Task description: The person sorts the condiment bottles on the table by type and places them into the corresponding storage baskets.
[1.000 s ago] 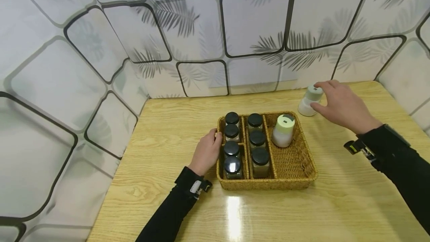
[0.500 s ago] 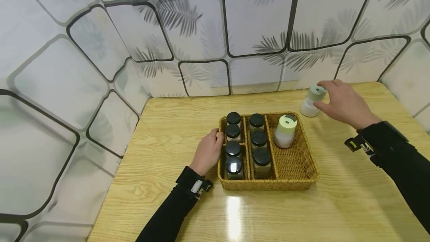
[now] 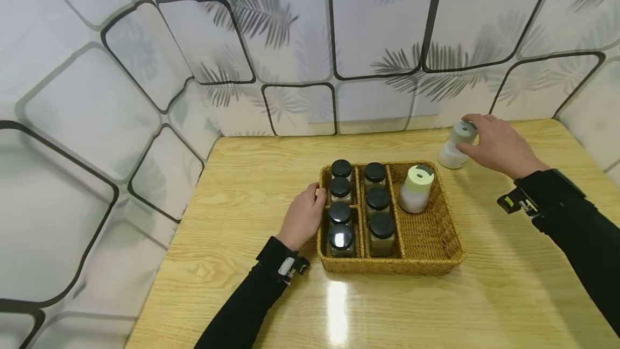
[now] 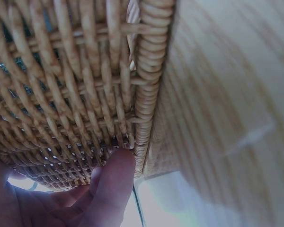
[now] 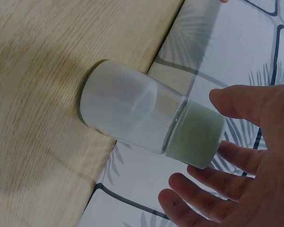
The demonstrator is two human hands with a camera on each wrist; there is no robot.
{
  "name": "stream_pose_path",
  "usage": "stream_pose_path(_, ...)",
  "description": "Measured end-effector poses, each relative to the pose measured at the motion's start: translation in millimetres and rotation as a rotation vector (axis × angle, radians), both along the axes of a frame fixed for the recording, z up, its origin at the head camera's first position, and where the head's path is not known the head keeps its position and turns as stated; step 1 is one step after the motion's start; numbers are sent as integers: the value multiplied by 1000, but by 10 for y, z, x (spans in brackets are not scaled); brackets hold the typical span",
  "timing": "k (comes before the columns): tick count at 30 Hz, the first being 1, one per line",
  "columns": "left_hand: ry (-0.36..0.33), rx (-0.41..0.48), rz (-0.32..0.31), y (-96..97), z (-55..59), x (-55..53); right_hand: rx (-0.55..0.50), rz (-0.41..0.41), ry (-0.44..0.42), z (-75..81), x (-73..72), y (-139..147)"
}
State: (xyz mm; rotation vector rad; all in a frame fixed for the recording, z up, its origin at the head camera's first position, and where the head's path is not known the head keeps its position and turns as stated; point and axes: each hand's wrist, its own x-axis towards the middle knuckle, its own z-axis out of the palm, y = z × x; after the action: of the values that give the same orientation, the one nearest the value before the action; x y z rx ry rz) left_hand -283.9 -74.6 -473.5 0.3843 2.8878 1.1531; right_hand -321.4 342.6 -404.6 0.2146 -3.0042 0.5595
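A glass seasoning jar (image 3: 452, 156) holding white powder stands on the table, right of the basket's far corner. My right hand (image 3: 501, 147) is at its pale green lid, thumb and index finger on either side. In the right wrist view, the thumb sits at one edge of the lid (image 5: 196, 135) and the curved fingers at the other. My left hand (image 3: 302, 214) rests against the left wall of the woven basket (image 3: 392, 265). The left wrist view shows its thumb (image 4: 116, 182) touching the weave from outside. A similar jar (image 3: 415, 193) with a yellow-green lid stands inside the basket.
Several black-lidded spice jars (image 3: 381, 230) fill the basket's left and middle compartments. Patterned white panels (image 3: 382, 31) rise behind and at the left of the wooden table (image 3: 227, 193). The jar under the right hand is close to the table's back edge.
The whole scene shifts slightly right in the head view. Both hands, the basket and the jars keep their places relative to each other.
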Motion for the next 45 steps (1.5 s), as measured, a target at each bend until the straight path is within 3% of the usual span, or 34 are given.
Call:
stream_pose_path(18, -2, -20, -1, 19, -30, -21, -54, 8, -13, -131, -100, 55)
stream_pose_path(27, -4, -22, 2, 11, -14, -14, -77, 23, 29, -137, -73, 28)
stream_pose_path(45, -16, -13, 6, -6, -21, 0, -86, 12, 14, -146, -65, 21)
